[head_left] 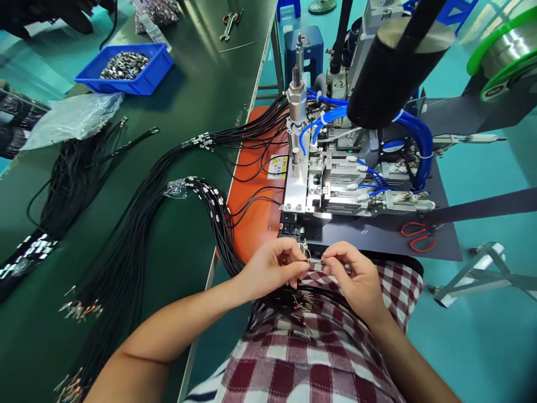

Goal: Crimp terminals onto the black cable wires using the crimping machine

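Thin coloured wires (314,259) stretch in the short gap between my two hands, just in front of the machine's near edge. My left hand (279,263) pinches one end of them between thumb and fingers; whether it grips the cable's black sheath is hidden. At the other end, my right hand (354,274) has its thumb and forefinger closed on the wires. Below the hands, a bunch of black cables with stripped coloured ends (305,303) lies across the checked apron (306,364) on my lap.
Ahead stands a bench machine (335,173) with metal cylinders and blue hoses. Red-handled scissors (419,235) lie on its dark plate. Black cable bundles (142,224) cover the green table at left. Farther back are a blue tray (155,70) of metal parts and a wrench (229,27).
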The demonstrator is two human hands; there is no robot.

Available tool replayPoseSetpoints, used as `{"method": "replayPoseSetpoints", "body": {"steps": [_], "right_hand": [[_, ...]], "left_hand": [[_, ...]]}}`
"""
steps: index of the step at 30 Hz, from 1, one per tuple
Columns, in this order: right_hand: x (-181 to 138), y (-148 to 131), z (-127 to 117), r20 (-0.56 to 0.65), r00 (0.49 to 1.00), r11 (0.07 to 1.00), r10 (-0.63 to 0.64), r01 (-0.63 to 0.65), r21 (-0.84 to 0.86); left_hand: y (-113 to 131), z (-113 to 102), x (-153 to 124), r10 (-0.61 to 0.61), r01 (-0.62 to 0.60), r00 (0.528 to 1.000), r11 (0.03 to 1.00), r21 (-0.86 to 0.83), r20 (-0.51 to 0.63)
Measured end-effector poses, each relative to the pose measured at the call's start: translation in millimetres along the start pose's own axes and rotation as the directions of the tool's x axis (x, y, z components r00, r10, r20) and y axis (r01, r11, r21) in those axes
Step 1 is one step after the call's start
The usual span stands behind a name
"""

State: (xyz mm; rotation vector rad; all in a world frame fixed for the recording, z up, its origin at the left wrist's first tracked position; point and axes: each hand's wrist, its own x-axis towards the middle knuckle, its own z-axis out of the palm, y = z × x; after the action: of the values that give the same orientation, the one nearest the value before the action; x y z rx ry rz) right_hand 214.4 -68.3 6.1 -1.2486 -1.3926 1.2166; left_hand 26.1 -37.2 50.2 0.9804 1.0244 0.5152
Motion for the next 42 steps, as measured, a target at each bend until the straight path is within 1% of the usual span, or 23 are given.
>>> {"method": "replayPoseSetpoints", "body": {"steps": [1, 3, 6, 8, 11, 14, 17, 21, 24, 28, 31, 34, 36, 37, 39, 41, 42], "right_hand": [[-2, -2, 1, 0.017, 0.998, 0.995, 0.059, -0.061, 0.082], [-4, -3, 3, 0.056, 0.987, 0.961, 0.151, -0.16, 0.227], [-2, 0, 9, 0.093, 0.97, 0.882, 0.226, -0.244, 0.403], [1, 3, 14, 0.134, 0.958, 0.816, 0.253, -0.286, 0.502], [3, 6, 20, 0.175, 0.947, 0.755, 0.268, -0.319, 0.572], [2, 5, 24, 0.156, 0.951, 0.732, 0.268, -0.306, 0.608], [1, 4, 27, 0.139, 0.95, 0.721, 0.278, -0.302, 0.623], [1, 9, 32, 0.102, 0.952, 0.733, 0.288, -0.288, 0.616], [1, 12, 35, 0.078, 0.96, 0.717, 0.271, -0.255, 0.649], [2, 12, 37, 0.08, 0.968, 0.692, 0.24, -0.228, 0.685], [2, 12, 38, 0.077, 0.967, 0.706, 0.243, -0.23, 0.67], [2, 12, 39, 0.043, 0.967, 0.729, 0.25, -0.217, 0.65], [1, 10, 41, 0.017, 0.966, 0.754, 0.259, -0.213, 0.621], [0, 9, 41, 0.007, 0.965, 0.772, 0.261, -0.213, 0.599], [0, 6, 42, 0.0, 0.966, 0.807, 0.259, -0.217, 0.549], [0, 2, 41, 0.007, 0.968, 0.836, 0.252, -0.221, 0.503], [0, 1, 40, 0.011, 0.969, 0.847, 0.246, -0.221, 0.483]], "left_hand": [[0, 2, 1, 0.023, -0.023, 0.999, 1.0, 0.002, -0.029], [-1, 3, 3, 0.046, -0.046, 0.998, 0.999, -0.002, -0.049], [0, 3, 5, 0.048, -0.048, 0.998, 0.999, -0.025, -0.029], [1, 3, 6, 0.046, -0.046, 0.999, 0.998, -0.036, -0.015], [3, 3, 5, 0.045, -0.045, 0.999, 0.997, -0.059, -0.001], [4, 2, 4, 0.039, -0.038, 0.999, 0.996, -0.083, 0.013], [2, 0, 5, 0.033, -0.03, 0.999, 0.995, -0.099, 0.027], [-3, -3, 6, 0.02, -0.01, 0.998, 0.989, -0.147, 0.066], [-6, -5, 6, 0.028, -0.009, 0.994, 0.984, -0.175, 0.109], [-8, -6, 6, 0.039, -0.02, 0.993, 0.984, -0.179, 0.107], [-7, -7, 6, 0.032, -0.011, 0.994, 0.982, -0.187, 0.108], [-7, -8, 6, 0.021, 0.0, 0.994, 0.982, -0.187, 0.11], [-9, -7, 6, 0.03, -0.013, 0.994, 0.986, -0.165, 0.101], [-10, -7, 5, 0.058, -0.048, 0.996, 0.99, -0.129, 0.069], [-12, -5, 3, 0.177, -0.177, 0.983, 0.984, 0.008, -0.043], [-14, -2, 0, 0.313, -0.291, 0.941, 0.943, 0.164, -0.126], [-14, -1, -1, 0.346, -0.316, 0.928, 0.927, 0.202, -0.139]]}}
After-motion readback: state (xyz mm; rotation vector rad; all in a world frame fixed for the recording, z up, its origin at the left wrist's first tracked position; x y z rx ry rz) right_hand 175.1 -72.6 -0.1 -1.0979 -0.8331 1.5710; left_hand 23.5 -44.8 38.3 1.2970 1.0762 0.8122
